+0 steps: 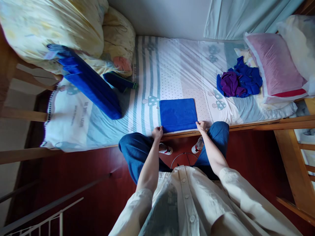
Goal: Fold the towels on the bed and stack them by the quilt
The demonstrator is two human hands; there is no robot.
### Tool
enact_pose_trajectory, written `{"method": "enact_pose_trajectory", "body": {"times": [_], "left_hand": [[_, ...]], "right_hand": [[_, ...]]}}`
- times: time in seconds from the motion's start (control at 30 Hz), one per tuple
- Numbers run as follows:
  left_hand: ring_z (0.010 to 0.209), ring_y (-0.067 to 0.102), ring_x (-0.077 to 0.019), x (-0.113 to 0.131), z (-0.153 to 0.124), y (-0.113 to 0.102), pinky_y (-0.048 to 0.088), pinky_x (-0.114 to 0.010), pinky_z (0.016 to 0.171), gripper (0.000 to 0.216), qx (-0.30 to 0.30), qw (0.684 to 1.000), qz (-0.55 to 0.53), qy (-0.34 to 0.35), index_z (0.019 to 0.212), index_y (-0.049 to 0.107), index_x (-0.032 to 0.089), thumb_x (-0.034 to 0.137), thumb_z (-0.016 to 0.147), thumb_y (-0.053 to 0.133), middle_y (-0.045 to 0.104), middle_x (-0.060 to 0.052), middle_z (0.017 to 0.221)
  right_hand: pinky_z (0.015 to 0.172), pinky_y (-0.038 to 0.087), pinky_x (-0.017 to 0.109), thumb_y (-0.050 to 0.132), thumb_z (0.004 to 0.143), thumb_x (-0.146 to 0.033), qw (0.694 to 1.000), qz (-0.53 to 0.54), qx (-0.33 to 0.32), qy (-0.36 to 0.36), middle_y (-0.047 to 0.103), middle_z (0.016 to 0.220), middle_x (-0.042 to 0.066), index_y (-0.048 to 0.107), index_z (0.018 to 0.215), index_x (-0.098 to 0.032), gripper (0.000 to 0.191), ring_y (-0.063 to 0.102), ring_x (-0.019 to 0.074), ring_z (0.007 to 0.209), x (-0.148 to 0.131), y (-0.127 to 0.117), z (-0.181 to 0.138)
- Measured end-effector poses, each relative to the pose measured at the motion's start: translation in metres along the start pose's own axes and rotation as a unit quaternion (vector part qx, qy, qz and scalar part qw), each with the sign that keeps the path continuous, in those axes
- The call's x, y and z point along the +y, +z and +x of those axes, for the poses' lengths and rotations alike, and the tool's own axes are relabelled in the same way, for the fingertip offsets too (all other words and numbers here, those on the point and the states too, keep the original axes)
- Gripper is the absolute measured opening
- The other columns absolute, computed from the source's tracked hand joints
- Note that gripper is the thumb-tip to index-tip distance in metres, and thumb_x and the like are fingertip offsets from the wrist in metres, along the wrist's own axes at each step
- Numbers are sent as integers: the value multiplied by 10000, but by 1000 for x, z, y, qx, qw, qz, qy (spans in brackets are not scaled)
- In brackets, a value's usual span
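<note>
A blue cloth [178, 114], folded into a flat rectangle, lies at the front edge of the bed before me. My left hand [157, 132] is closed on its near left corner, fingers curled. At the near right corner, my right hand [201, 126] pinches the cloth between thumb and fingers. To the left a tall stack of folded blue cloths [91, 85] leans over the bedding. Beside it rests a dark folded cloth with a green edge [120, 81]. On the right a crumpled blue cloth [248, 77] lies heaped with a purple cloth [232, 84].
Yellow bedding [118, 39] is piled at the back left. A pink pillow [277, 64] in a clear cover stands at the right end. The wooden bed rail [265, 126] runs along the front, above the red floor [251, 170]. A white metal rack [61, 216] is at lower left.
</note>
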State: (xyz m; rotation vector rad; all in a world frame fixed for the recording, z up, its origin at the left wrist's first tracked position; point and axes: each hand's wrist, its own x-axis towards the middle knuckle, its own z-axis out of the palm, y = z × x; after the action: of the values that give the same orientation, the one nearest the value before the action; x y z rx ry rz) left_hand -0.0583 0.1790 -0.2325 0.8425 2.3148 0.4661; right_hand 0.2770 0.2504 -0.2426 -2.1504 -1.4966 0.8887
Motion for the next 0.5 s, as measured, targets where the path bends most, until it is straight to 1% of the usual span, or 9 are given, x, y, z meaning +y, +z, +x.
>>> {"method": "enact_pose_trajectory", "body": {"times": [0.17,0.3,0.37,0.43,0.5], "left_hand": [[1022,700,-377,2,6,0,536,-467,911,274,-6,1000,15,-10,824,688,179,431,898,612,745,-168,865],[1021,696,-399,6,8,0,525,-478,914,273,-12,999,33,-15,825,682,168,423,902,623,735,-184,866],[1028,693,-390,7,6,-1,521,-466,914,256,-11,999,38,-13,888,681,166,416,906,630,733,-171,880],[1028,689,-369,7,3,-4,520,-450,904,262,-2,999,43,-11,1008,664,174,414,905,646,730,-143,899],[1018,683,-342,7,0,-9,520,-429,888,302,15,999,49,4,1107,626,193,409,899,665,722,-111,915]], "right_hand": [[805,531,365,706,805,-395,1000,-7,-8,28,770,752,107,769,719,-197,225,738,302,832,1,2,8],[834,520,365,761,758,-388,999,-13,-7,38,749,716,107,747,692,-197,202,727,308,873,-1,3,15],[861,521,381,782,738,-392,999,-20,3,45,755,766,113,739,740,-196,201,711,314,914,-1,1,17],[873,523,398,802,722,-383,998,-31,16,48,755,819,121,729,807,-191,223,694,317,939,-1,-3,17],[875,524,399,807,725,-357,999,-38,19,34,745,835,113,713,865,-193,235,682,307,931,-1,-10,16]]}}
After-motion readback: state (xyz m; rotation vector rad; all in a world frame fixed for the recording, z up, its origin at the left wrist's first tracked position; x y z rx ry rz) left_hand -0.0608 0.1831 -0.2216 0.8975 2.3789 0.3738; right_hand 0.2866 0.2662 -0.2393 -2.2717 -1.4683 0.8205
